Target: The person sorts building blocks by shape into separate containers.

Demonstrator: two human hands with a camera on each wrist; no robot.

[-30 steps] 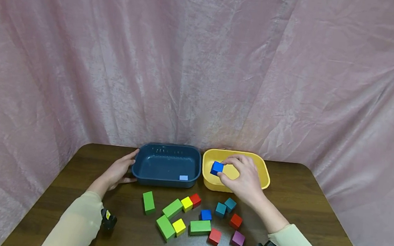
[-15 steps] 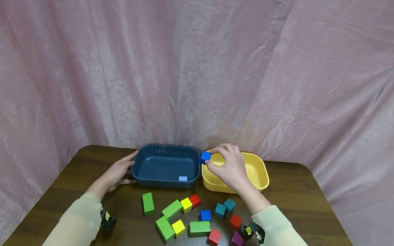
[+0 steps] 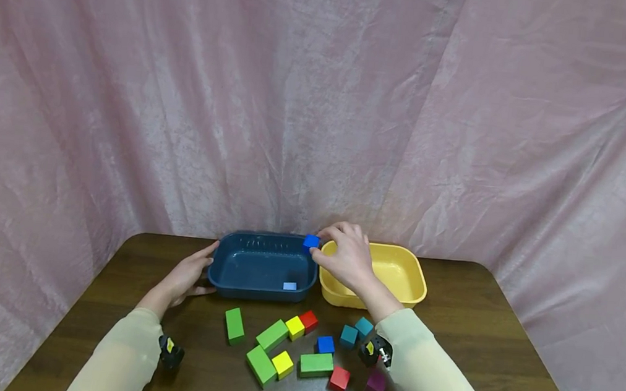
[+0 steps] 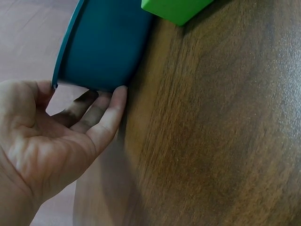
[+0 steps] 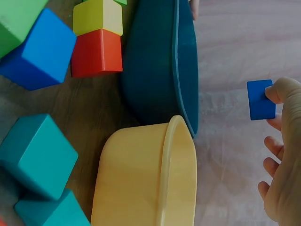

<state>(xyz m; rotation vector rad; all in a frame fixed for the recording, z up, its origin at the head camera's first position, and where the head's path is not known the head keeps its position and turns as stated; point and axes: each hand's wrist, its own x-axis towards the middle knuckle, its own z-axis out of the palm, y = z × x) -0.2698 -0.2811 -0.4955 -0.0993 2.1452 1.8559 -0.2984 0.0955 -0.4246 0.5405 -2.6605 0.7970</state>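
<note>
My right hand [image 3: 345, 255] pinches a blue cube [image 3: 311, 242] between thumb and fingers, above the right end of the dark blue basin [image 3: 261, 294]. In the right wrist view the blue cube [image 5: 261, 100] is held clear of both basin rims. My left hand [image 3: 185, 276] touches the left end of the dark blue basin. The left wrist view has the left hand [image 4: 56, 136] with its thumb at the rim and its other fingers fairly straight against the wall. Inside that basin is a small light-blue patch [image 3: 289, 286]. A yellow basin [image 3: 373, 301] stands beside it, under my right hand.
In front of the basins lie several green blocks [image 3: 316, 365], yellow cubes [image 3: 283, 363], red cubes [image 3: 339, 379], teal cubes [image 3: 349, 335], a blue cube [image 3: 325, 344] and a purple cube [image 3: 377, 382]. A pink curtain [image 3: 321, 97] hangs behind the wooden table [image 3: 479, 334].
My right hand has carried the blue cube leftward and away from me, from over the yellow basin to over the dark blue basin's right end. The left hand stays at the basin.
</note>
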